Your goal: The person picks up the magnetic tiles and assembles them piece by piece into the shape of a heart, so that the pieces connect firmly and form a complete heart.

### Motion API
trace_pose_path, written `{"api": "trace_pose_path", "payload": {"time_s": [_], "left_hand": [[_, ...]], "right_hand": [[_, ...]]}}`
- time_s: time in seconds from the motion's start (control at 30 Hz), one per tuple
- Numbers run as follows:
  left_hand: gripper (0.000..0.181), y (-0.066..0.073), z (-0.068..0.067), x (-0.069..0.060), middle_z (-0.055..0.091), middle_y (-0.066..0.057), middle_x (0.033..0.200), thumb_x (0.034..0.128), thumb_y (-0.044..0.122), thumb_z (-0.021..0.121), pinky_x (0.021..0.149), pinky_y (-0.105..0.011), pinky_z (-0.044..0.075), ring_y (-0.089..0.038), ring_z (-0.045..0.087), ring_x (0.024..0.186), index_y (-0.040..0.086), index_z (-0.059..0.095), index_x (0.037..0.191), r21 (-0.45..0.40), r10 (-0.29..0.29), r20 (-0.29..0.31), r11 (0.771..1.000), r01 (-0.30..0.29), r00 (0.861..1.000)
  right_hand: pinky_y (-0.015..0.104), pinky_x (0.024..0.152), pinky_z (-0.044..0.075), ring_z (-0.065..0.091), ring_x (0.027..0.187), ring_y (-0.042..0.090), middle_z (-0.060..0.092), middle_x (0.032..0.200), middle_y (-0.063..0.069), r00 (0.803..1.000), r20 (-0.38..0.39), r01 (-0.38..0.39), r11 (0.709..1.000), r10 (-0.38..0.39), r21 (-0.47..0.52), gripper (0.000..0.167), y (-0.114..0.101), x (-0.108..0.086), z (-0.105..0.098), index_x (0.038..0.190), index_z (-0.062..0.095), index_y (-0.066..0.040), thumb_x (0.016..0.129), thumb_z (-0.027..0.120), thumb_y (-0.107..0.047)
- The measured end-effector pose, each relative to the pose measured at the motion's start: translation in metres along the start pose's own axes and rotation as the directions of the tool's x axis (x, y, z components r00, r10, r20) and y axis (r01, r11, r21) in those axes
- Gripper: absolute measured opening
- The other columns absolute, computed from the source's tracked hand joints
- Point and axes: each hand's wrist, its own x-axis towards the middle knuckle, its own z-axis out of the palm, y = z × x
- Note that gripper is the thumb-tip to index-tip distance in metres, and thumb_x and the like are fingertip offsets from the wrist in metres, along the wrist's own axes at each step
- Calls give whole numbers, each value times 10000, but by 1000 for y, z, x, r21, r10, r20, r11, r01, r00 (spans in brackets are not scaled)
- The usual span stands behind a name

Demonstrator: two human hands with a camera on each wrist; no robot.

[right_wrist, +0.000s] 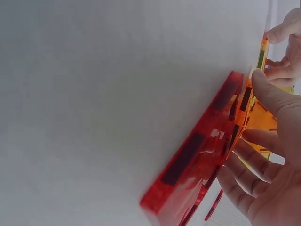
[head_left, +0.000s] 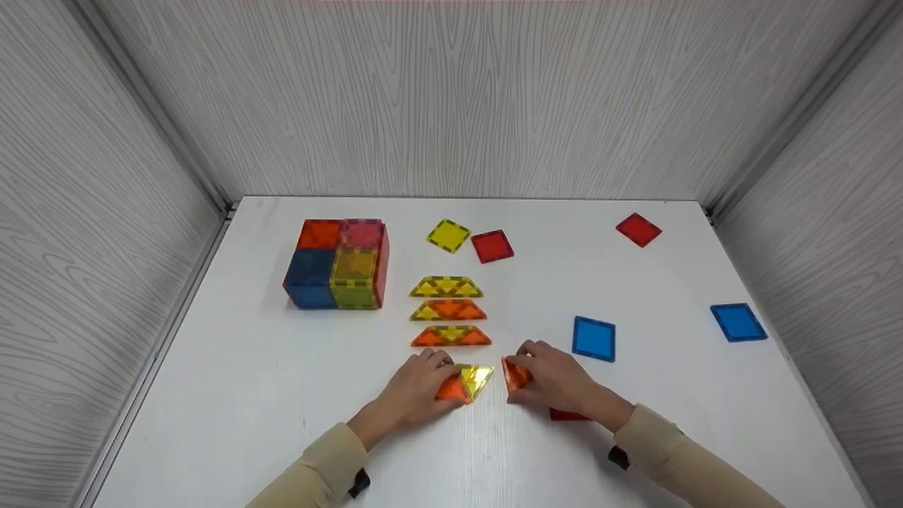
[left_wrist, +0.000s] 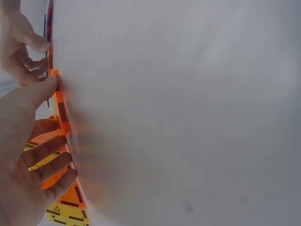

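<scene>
Near the front middle of the table, my left hand (head_left: 416,384) grips an orange triangular tile (head_left: 451,389) between thumb and fingers. A yellow triangular tile (head_left: 478,379) lies against that tile's right side. Just across a small gap, my right hand (head_left: 559,377) pinches another orange triangular tile (head_left: 516,376) by its edges. Behind both hands are three trapezoid strips made of triangular tiles: an all-yellow one (head_left: 446,287), a yellow-and-orange one (head_left: 449,310) and an orange one with a yellow middle (head_left: 451,336). A red tile (right_wrist: 197,150) lies close beside the right hand, partly covered in the head view.
A multicoloured box of tiles (head_left: 336,264) stands at the back left. Loose square tiles lie about: yellow (head_left: 449,236), red (head_left: 492,246), another red (head_left: 638,230), blue (head_left: 594,339) and a second blue (head_left: 738,322). Grey wood-grain panels (head_left: 451,99) enclose the white table.
</scene>
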Motion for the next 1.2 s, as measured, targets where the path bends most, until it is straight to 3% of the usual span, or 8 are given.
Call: {"api": "trace_pose_path", "payload": {"time_s": [0.23, 0.57, 0.9, 1.2], "left_hand": [[540, 5, 2, 2, 650, -60, 1279, 970, 495, 733, 1023, -456, 530, -247, 581, 1190, 141, 680, 1375, 12, -14, -12, 1000, 14, 1000], [585, 10, 4, 5, 651, -69, 1293, 968, 556, 706, 1037, -458, 535, -261, 586, 1226, 142, 667, 1380, 51, -26, -3, 998, 26, 1000], [587, 10, 5, 6, 653, -58, 1289, 964, 531, 724, 1016, -437, 528, -240, 579, 1169, 120, 664, 1378, 55, -5, -17, 998, 6, 1000], [572, 13, 6, 8, 646, -57, 1258, 953, 512, 747, 990, -415, 535, -237, 573, 1142, 132, 661, 1373, 71, -7, -17, 997, 8, 1000]], "right_hand": [[225, 738, 499, 556, 933, 128, 673, 1191, 51, 1000, 14, 9, 999, -9, 33, 587, -8, -4, 2, 1367, 711, -149, 902, 809, -493], [269, 798, 580, 600, 921, 144, 708, 1134, 77, 999, -13, 31, 999, -31, 17, 577, -20, -1, 5, 1345, 712, -64, 903, 830, -415], [329, 814, 590, 602, 962, 172, 682, 1146, 55, 999, -29, 31, 999, -32, -32, 619, -14, 5, 4, 1332, 718, -134, 865, 833, -524], [276, 763, 517, 537, 920, 142, 650, 1116, 42, 1000, 0, 6, 1000, -6, -7, 588, -21, 13, 5, 1262, 730, -115, 846, 854, -511]]}}
